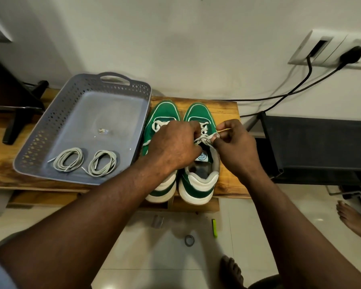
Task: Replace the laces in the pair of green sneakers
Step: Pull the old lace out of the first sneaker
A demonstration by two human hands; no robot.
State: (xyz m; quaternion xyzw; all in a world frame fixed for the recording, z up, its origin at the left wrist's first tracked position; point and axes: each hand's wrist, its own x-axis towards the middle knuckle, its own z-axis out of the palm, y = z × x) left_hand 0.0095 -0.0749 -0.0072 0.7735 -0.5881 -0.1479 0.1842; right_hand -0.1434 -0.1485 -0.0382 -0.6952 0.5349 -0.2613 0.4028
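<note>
We see a plain white wall [196,38], glossy pale floor tiles [175,257], a wooden bench [223,108], 2 black cables [310,66] plugged in.

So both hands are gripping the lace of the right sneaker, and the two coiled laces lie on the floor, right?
Not the floor: the head view shows the two coiled laces inside the grey tray. The left hand and right hand do grip the lace of the right sneaker.
</note>
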